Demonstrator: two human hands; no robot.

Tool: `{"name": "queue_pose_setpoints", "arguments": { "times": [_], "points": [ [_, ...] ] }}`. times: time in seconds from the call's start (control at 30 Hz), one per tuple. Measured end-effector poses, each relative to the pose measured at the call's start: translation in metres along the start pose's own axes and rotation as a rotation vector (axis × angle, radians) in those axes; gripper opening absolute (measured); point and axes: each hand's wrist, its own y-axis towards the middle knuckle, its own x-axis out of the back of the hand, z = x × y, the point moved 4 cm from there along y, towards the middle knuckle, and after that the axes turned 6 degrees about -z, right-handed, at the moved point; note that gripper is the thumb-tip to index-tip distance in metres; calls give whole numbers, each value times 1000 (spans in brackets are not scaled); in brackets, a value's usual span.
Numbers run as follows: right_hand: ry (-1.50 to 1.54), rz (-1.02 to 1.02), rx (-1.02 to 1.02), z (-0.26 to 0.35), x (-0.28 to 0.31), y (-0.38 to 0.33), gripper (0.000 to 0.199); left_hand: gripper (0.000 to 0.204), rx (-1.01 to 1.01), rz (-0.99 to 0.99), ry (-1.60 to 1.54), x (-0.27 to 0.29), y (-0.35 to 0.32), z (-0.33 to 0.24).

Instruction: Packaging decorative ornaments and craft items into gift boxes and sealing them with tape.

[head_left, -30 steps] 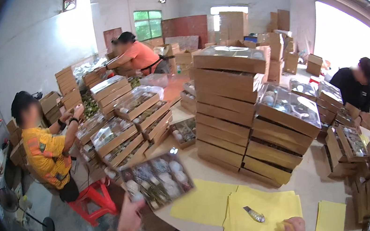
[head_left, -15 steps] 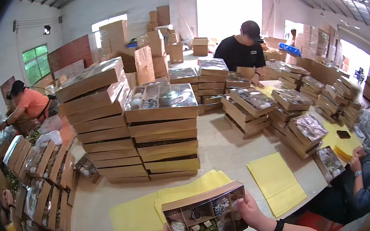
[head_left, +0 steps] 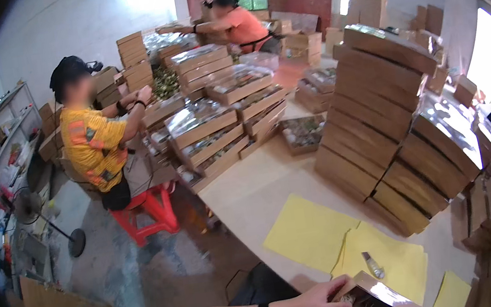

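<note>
At the lower edge, my left hand (head_left: 323,298) grips the near end of a shallow cardboard box (head_left: 384,297), its fingers closed on the side. A shiny clear cover tops the box; its contents are dark and mostly cut off by the frame. A black band circles my left wrist. My right hand is out of the picture. Beside the box lie overlapping yellow sheets (head_left: 313,232) on the pale table (head_left: 244,185). A small silver-and-pale tool (head_left: 373,265), perhaps a cutter, rests on them.
Tall stacks of cardboard boxes (head_left: 371,110) rise on the right. More clear-topped boxes (head_left: 204,128) stand farther left. A person in yellow (head_left: 92,137) sits on a red stool (head_left: 144,215); another in orange (head_left: 243,25) reaches over boxes. A fan (head_left: 30,206) stands on the floor.
The view has swung left, bringing the seated person and fan into sight. The box now sits at the lower right, largely cut off. My right hand has left the picture.
</note>
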Motion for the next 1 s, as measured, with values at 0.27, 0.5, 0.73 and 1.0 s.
{"name": "queue_pose_setpoints", "arguments": {
  "times": [0.27,0.5,0.73,1.0],
  "points": [
    [-324,105,32,17,-7,22,73,27,-193,-161,-259,5,17,5],
    [-116,-45,53,59,-16,22,81,46,-401,-267,-17,-3,10,-4],
    [164,-91,-90,41,-3,-9,64,72,-130,94,438,2,-2,25],
    [-138,176,-55,61,12,5,66,89,-587,287,349,3,6,-1]
  ]
}}
